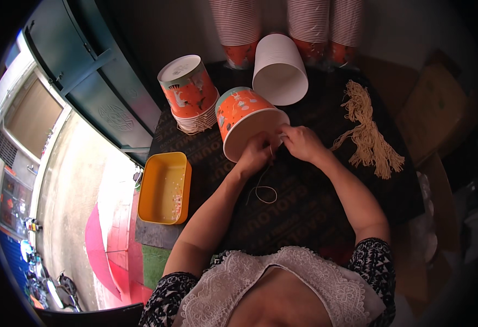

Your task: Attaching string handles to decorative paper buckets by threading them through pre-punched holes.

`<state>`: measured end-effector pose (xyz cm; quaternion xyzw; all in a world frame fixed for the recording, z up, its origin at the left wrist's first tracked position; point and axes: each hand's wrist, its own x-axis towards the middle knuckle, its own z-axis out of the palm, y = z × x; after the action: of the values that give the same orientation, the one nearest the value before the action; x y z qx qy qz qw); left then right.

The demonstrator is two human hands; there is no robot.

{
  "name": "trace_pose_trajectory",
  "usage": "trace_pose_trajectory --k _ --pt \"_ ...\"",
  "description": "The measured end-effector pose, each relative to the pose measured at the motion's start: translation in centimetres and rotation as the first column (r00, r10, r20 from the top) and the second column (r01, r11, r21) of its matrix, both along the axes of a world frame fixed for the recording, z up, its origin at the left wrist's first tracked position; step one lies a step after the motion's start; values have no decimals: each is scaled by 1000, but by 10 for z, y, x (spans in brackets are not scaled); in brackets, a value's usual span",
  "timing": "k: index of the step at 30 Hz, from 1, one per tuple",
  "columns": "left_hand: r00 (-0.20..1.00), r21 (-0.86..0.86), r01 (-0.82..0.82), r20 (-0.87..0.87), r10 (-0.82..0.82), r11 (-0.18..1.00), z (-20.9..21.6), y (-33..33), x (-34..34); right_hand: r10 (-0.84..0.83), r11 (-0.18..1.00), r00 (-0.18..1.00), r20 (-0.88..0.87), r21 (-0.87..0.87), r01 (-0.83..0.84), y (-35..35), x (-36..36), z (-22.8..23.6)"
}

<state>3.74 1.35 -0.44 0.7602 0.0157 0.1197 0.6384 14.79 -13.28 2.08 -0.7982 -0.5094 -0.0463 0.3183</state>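
An orange paper bucket [242, 111] with a green base band and a white inside lies tipped on the table, its mouth toward me. My left hand [256, 154] is at the lower part of the mouth, fingers closed in a pinch on a thin pale string [266, 195], whose loose end curls on the tabletop below. At the right side of the mouth, my right hand [302, 144] pinches the bucket's rim; its fingertips are partly hidden. A bundle of beige strings [367, 131] is spread to the right of my right hand.
A yellow tub [164, 188] with small pale bits in it stands at the left table edge. Behind are an inverted stack of orange buckets [188, 90], a white bucket [280, 71] on its side, and tall wrapped bucket stacks [235, 24]. The dark table [304, 210] has printed lettering.
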Motion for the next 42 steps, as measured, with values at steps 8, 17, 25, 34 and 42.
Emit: trace_pose_trajectory --k 8,17,25,34,42 --pt "1000 -16 -28 10 28 999 2 -2 0 42 999 996 -73 -22 -44 2 -2 -3" --pt "993 -170 -104 -80 92 980 10 -3 3 106 994 971 -212 46 -99 2 -3 3" --pt "989 -161 -90 -129 70 983 12 2 5 183 983 942 -283 38 -180 -2 0 3" --pt "985 -115 -129 -128 114 985 12 -2 5 106 953 974 -201 300 -42 7 0 -11" --pt "976 216 -216 53 210 952 -2 -2 8 81 927 985 -155 374 -17 14 -5 -28"
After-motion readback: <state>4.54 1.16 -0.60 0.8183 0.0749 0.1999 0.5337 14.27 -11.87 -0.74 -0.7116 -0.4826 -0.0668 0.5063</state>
